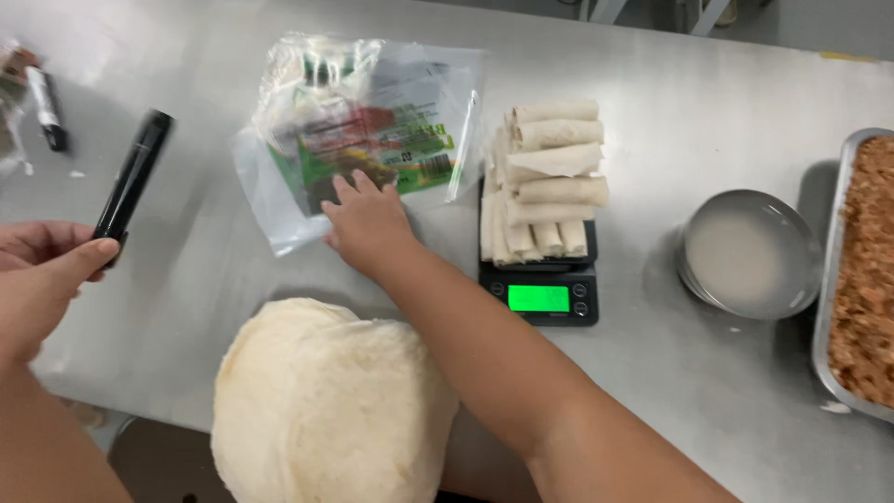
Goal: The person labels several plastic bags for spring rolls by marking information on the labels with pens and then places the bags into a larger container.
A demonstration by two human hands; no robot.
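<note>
Right hand on plastic bag; left hand around black marker

You're in a commercial kitchen: a stainless steel surface carries a digital scale stacked with rolled wraps, a metal tray of minced filling, and a round wrapper stack.

filling tray cropped right, marker blurred
</note>
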